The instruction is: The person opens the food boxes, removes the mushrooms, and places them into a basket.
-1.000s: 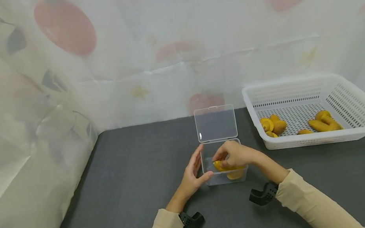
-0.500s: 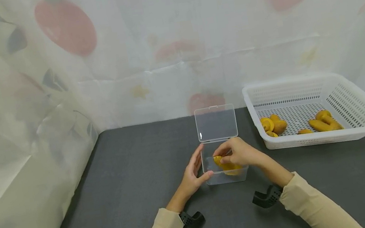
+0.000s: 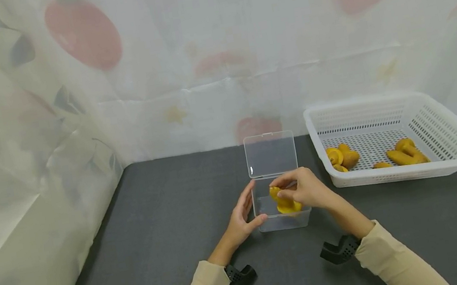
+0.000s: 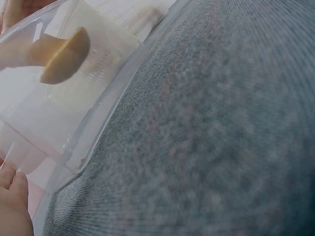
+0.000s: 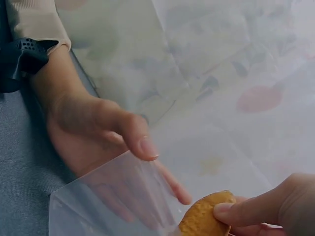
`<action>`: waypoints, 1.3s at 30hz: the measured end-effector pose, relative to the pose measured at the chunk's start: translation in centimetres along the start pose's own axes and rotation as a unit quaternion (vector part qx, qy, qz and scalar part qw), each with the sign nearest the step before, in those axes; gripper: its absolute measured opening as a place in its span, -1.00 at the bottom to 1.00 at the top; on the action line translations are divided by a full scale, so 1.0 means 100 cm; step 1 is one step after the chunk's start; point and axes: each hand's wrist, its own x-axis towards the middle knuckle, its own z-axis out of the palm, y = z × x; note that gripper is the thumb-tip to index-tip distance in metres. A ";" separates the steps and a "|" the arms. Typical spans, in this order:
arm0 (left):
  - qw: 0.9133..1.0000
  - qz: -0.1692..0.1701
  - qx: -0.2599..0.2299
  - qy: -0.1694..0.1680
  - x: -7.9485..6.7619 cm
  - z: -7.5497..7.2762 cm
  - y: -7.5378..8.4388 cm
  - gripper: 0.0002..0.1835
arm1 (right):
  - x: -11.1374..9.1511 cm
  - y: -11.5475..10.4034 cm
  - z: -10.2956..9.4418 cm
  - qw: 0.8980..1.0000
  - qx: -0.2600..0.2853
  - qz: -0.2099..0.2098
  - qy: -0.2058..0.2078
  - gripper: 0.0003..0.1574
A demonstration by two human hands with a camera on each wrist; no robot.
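Observation:
A clear plastic box (image 3: 283, 222) stands on the dark table, its hinged lid (image 3: 271, 154) raised at the back. My right hand (image 3: 305, 189) pinches a yellow, mushroom-shaped piece (image 3: 289, 206) between thumb and fingers, over the box's opening. In the right wrist view the piece (image 5: 206, 212) has a bumpy orange-yellow skin; its kind is unclear. Through the box wall in the left wrist view, its broad end (image 4: 66, 59) hangs clear of the box floor. My left hand (image 3: 241, 221) rests with fairly straight fingers along the box's left side, the thumb at its front corner.
A white perforated basket (image 3: 408, 173) stands at the back right, with several yellow pieces (image 3: 349, 158) on its left and more, some elongated (image 3: 405, 156), toward the middle. A patterned white cloth (image 3: 189, 119) hangs behind and to the left of the table.
My right hand has risen and moved slightly right, lifting the yellow piece from low in the box and tilting it more upright. My left hand and the box have stayed in place.

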 end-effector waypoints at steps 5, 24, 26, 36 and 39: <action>1.000 -0.001 0.002 0.002 0.000 0.000 -0.001 -0.09 | -0.002 -0.005 -0.003 0.999 0.030 0.002 0.022 -0.73; 1.000 0.010 0.006 -0.002 -0.001 -0.001 -0.002 -0.11 | -0.006 -0.014 -0.024 0.993 0.093 0.020 0.067 -0.64; 1.000 0.010 -0.001 -0.002 -0.001 -0.001 -0.002 -0.10 | -0.007 -0.013 -0.027 0.993 0.095 0.026 0.072 -0.62; 1.000 0.027 -0.002 -0.003 0.000 -0.001 -0.005 -0.11 | -0.012 -0.014 -0.045 0.989 0.115 0.010 0.097 -0.59; 1.000 0.026 -0.003 -0.003 0.000 -0.001 -0.005 -0.11 | -0.013 -0.015 -0.051 0.987 0.114 0.012 0.112 -0.59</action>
